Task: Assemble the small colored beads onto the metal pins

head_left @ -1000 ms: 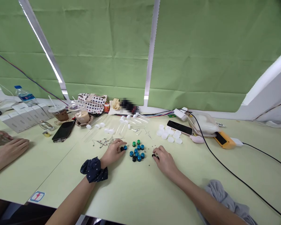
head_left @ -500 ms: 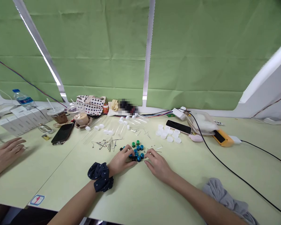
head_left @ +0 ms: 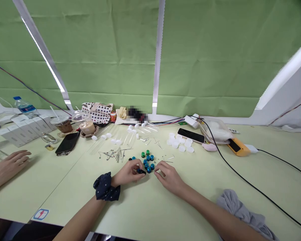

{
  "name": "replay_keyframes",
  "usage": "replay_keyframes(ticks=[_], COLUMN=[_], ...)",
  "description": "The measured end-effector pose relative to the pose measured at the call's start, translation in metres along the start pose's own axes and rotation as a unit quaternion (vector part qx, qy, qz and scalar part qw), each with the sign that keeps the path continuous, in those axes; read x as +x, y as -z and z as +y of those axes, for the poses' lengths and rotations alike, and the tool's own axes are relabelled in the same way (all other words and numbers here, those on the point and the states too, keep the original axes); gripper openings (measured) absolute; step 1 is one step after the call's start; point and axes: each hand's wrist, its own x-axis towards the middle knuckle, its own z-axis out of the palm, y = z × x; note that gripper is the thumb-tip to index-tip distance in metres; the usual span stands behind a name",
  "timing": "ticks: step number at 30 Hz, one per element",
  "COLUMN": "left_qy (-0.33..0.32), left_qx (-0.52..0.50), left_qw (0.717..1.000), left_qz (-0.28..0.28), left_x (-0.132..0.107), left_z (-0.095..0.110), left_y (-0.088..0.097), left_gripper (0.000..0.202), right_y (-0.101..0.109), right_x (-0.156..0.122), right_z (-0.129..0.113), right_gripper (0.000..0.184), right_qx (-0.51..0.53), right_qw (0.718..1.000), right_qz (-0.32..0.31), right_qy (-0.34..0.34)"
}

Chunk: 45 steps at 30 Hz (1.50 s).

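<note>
My left hand (head_left: 129, 172), with a dark polka-dot scrunchie (head_left: 106, 186) at its wrist, has thumb and index finger closed around a small dark blue-and-black knob-like piece (head_left: 141, 171). Just right of it stand several shiny blue knob-like pieces (head_left: 148, 170), with two green ones (head_left: 142, 154) behind them. My right hand (head_left: 169, 175) rests on the table beside the blue group, fingers loosely curled and apart, nothing visible between them. Its fingertips are close to the rightmost blue piece (head_left: 152, 166); whether they touch cannot be made out. Another blue piece (head_left: 133, 158) lies behind my left hand.
Thin metal pins (head_left: 117, 154) lie behind my left hand. White caps (head_left: 175, 144), capped clear tubes (head_left: 125, 135) and a phone (head_left: 191, 135) are farther back. At left are another person's hand (head_left: 11, 167), a dark phone (head_left: 67, 143) and drink cups (head_left: 87, 126). A black cable (head_left: 230, 175) crosses the right.
My left fingers have closed on the dark piece among the blue ones and drawn it slightly left. My right hand has barely moved. The other person's hand has shifted slightly right.
</note>
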Motion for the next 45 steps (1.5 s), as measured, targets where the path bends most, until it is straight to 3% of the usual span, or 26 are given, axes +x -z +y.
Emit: replay_keyframes(ticks=[2,6,13,17,19,22,27,30,33,36,41,45], left_qy=[0.000,-0.014,0.070,0.093,0.095,0.082,0.086,0.084,0.046,0.014,-0.014,-0.002], left_qx=[-0.099,-0.241,-0.410,-0.468,-0.484,-0.487,-0.482,-0.450,-0.367,-0.270,-0.200,-0.233], left_qw=[0.995,0.970,0.902,0.863,0.854,0.858,0.859,0.879,0.923,0.953,0.948,0.938], left_qz=[-0.007,0.012,0.113,0.166,0.166,0.144,0.151,0.129,0.107,0.133,0.246,0.257], left_x=[0.001,0.004,0.016,0.025,0.027,0.028,0.022,0.019,0.019,0.019,0.020,0.027], left_z=[0.005,0.015,0.019,0.028,0.034,0.040,0.042,0.038,0.034,0.032,0.034,0.035], left_y=[-0.002,-0.019,-0.060,-0.068,-0.069,-0.069,-0.069,-0.069,-0.071,-0.080,-0.096,-0.097], left_gripper=[0.022,0.022,0.024,0.025,0.025,0.028,0.034,0.033,0.030,0.026,0.028,0.031], right_y=[0.000,0.000,0.005,0.010,0.011,0.012,0.014,0.014,0.012,0.008,0.002,0.003], right_x=[0.001,0.002,0.004,0.007,0.008,0.008,0.007,0.006,0.007,0.008,0.010,0.011], right_z=[-0.005,-0.016,-0.016,-0.012,-0.010,-0.009,-0.014,-0.015,-0.013,-0.014,-0.024,-0.023], right_gripper=[0.009,0.037,0.029,0.026,0.025,0.026,0.021,0.017,0.020,0.027,0.030,0.030], right_qx=[0.107,0.286,0.314,0.333,0.353,0.360,0.262,0.240,0.298,0.380,0.440,0.427], right_qw=[0.993,0.953,0.944,0.935,0.928,0.928,0.964,0.969,0.949,0.911,0.881,0.889], right_qz=[-0.012,-0.036,0.001,0.016,0.016,0.028,0.040,0.049,0.048,0.035,0.056,0.077], right_qy=[-0.044,-0.095,-0.100,-0.117,-0.115,-0.095,-0.033,-0.031,-0.094,-0.156,-0.164,-0.150])
